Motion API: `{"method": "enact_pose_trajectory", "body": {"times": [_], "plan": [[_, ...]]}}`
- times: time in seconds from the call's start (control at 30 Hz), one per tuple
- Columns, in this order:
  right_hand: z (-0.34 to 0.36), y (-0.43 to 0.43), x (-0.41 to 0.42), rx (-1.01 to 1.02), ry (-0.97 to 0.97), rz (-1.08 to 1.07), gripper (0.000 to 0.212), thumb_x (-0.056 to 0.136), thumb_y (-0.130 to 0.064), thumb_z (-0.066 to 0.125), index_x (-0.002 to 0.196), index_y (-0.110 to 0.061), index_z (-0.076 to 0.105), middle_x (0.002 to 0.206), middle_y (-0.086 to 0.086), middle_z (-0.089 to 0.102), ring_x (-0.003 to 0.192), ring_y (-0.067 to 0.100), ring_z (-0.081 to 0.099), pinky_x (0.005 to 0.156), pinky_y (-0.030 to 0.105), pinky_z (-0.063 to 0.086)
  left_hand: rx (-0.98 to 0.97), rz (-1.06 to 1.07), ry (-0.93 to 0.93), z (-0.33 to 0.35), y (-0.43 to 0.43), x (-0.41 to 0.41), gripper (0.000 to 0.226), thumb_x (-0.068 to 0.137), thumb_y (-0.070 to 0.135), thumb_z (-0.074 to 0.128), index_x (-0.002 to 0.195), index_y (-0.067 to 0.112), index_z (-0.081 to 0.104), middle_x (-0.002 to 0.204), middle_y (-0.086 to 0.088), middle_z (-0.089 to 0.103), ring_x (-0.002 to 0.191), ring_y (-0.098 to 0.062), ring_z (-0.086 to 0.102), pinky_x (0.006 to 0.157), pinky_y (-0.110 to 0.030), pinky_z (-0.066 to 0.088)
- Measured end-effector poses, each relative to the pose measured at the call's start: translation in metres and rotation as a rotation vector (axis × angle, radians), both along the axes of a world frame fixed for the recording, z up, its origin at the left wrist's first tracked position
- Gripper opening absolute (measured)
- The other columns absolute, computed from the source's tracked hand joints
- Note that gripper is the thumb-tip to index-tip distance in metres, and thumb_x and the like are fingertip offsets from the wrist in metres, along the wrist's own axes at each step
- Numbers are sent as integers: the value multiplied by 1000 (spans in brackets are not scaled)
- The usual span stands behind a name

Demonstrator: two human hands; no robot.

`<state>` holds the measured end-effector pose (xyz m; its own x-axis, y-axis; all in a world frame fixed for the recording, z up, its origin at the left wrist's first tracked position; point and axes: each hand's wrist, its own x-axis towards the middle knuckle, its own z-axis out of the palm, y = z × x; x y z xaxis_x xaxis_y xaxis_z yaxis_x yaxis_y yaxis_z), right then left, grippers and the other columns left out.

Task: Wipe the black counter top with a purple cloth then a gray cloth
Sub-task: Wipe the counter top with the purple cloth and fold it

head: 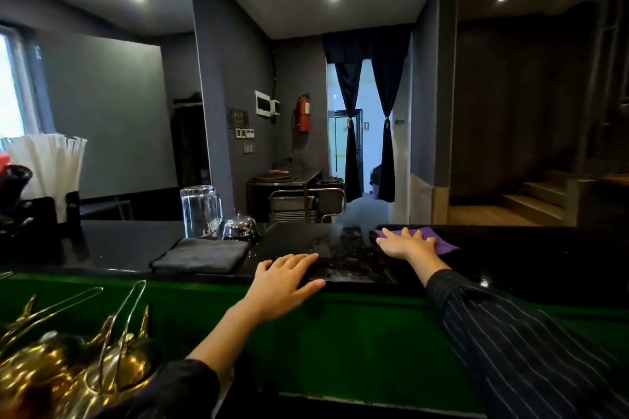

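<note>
My right hand (406,243) lies flat with its fingers spread on the purple cloth (439,241), pressing it onto the black counter top (340,258) toward the far edge, right of centre. The cloth pokes out beyond my fingertips and to the right of the hand, so its longer side seems to run along the counter, left to right. My left hand (284,279) holds nothing: it rests open on the near lip of the counter, fingers together and pointing right, thumb hooked along the front edge, bracing me. Between the two hands the stone shows a streaky, speckled sheen, which I read as the patch being worked, so I judge I am in the purple-cloth pass with the gray one not yet begun. The relation that matters for the next stage is this: the gray cloth (200,255) lies folded on the counter to the left of my left hand, near it and well apart from my right, its long side running left to right, so the left hand is plainly the nearer one to fetch it. Just behind that cloth stand an upturned glass pitcher (200,211) and a chrome call bell (240,228), close enough that a careless grab could knock them. By my count: one purple cloth, one gray cloth, one pitcher, one bell, two hands.
</note>
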<state>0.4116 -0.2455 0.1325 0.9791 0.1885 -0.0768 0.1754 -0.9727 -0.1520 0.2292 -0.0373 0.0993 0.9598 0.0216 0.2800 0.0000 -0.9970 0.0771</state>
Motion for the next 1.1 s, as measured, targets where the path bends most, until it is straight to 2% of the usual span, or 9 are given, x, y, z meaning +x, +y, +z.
{"method": "enact_pose_trajectory", "body": {"times": [0.1,0.33,0.5,0.6,0.7,0.83,0.93,1.0,1.1], "plan": [[2,41,10,-19,-8,10,64,97,-65,16,155,-39,8,165,8,-1,150,37,-1,119,58,0,10,4,-2,-2,6,8,75,90,66,25,151,30,1,155,7,28,144,-13,20,115,-43,15],[5,122,-9,9,22,293,57,99,-61,18,153,-46,8,165,2,-2,151,32,-1,118,59,-3,9,-21,57,9,15,18,67,91,63,28,148,28,22,156,9,23,145,-13,18,113,-44,14],[3,102,-43,35,60,415,51,103,-53,19,152,-46,10,165,-1,1,152,29,-1,117,59,-2,11,-38,52,6,12,4,62,95,57,28,149,29,20,158,8,20,146,-15,15,116,-44,12],[-2,66,-36,65,67,387,50,102,-55,17,151,-49,10,165,-2,1,152,27,-1,118,58,-2,5,-53,-7,-4,15,-11,60,96,53,31,150,33,15,159,8,15,147,-16,10,118,-43,7],[-6,34,-18,83,84,321,48,100,-59,16,148,-55,10,165,-2,1,152,26,-3,119,58,-2,75,-62,-50,-19,18,-25,71,93,54,38,151,31,4,160,6,6,148,-17,1,119,-43,-1],[-3,33,-21,38,33,208,52,101,-58,15,152,-48,10,165,-3,-1,152,28,-1,117,57,-5,112,-84,-24,-20,23,-23,94,88,52,50,149,25,-16,160,4,-13,146,-18,-16,116,-43,-12],[-2,55,-28,12,12,133,56,100,-60,14,153,-45,7,165,2,-3,151,32,-2,117,58,-3,90,-90,-2,-17,23,-20,105,84,46,59,147,23,-21,158,5,-21,144,-16,-22,114,-41,-15],[-1,73,-34,8,10,167,56,99,-60,15,153,-46,7,165,3,-2,151,33,-2,117,59,-2,93,-77,4,-18,22,-19,110,82,42,63,147,22,-22,157,4,-23,144,-16,-23,115,-43,-14],[2,101,-57,1,6,325,53,101,-57,16,153,-47,8,165,2,-1,151,33,-1,117,60,-2,106,-58,17,-16,19,-21,110,79,30,64,147,19,-22,157,3,-24,144,-16,-23,116,-43,-12]]}}
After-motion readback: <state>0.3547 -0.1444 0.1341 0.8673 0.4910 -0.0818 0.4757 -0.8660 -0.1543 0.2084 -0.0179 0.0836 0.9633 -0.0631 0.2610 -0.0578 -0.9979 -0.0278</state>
